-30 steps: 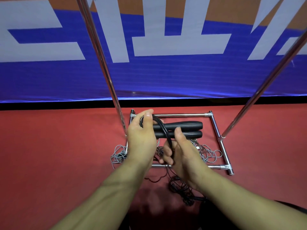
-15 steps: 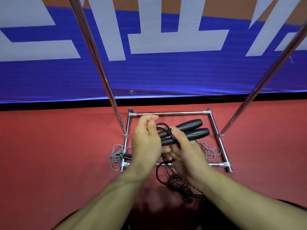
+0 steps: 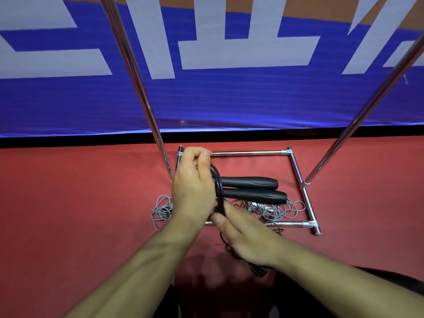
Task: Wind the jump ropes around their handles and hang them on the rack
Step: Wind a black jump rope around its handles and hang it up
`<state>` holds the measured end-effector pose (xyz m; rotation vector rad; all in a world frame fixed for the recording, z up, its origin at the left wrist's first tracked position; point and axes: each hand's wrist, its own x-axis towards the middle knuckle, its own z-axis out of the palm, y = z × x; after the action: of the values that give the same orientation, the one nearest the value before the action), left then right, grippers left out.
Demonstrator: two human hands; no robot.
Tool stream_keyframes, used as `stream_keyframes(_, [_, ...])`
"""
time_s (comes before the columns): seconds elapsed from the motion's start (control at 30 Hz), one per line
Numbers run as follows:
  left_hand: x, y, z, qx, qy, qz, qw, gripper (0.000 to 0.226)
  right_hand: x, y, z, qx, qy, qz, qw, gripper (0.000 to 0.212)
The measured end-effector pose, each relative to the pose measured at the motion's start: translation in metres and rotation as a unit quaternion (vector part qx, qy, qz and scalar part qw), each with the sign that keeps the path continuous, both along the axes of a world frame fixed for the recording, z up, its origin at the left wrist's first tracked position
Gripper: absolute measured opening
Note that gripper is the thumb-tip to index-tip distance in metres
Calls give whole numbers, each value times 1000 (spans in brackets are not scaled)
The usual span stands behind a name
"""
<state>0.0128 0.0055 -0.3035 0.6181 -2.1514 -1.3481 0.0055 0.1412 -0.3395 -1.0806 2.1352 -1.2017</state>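
Two black jump-rope handles [image 3: 251, 189] lie side by side, pointing right, held above the rack's base. My left hand [image 3: 193, 187] grips their left ends, thumb on top. A black cord [image 3: 218, 189] loops round the handles just beside that hand. My right hand [image 3: 243, 235] is below the handles and pinches the cord; its fingers are hidden underneath. The loose rest of the black cord [image 3: 257, 269] trails in a tangle toward me. The chrome rack [image 3: 247, 153] stands on the red floor, with two slanted uprights rising left and right.
A grey jump rope [image 3: 277, 210] lies in loose coils across the rack's base frame, with another bunch of grey cord [image 3: 161, 210] just outside its left side. A blue and white banner [image 3: 206, 99] closes off the back. Red floor extends left and right.
The handles went from tilted to level again, pointing right. My right hand dropped from on top of the handles to beneath them, drawing the cord round. My left hand kept its grip.
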Motion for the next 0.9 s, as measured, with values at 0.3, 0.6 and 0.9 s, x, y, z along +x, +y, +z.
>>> stream_keyframes(0.3, [7, -3, 5, 60, -39, -73, 995, 25, -37, 15, -4, 83, 39, -50, 995, 16])
stream_keyframes(0.6, [11, -6, 1, -43, -153, -192, 968, 22, -67, 22, -4, -64, 203, -145, 966, 11])
stream_keyframes(0.9, [10, -2, -7, -79, -169, -259, 948, 22, -69, 23, 6, -159, 133, -256, 944, 23])
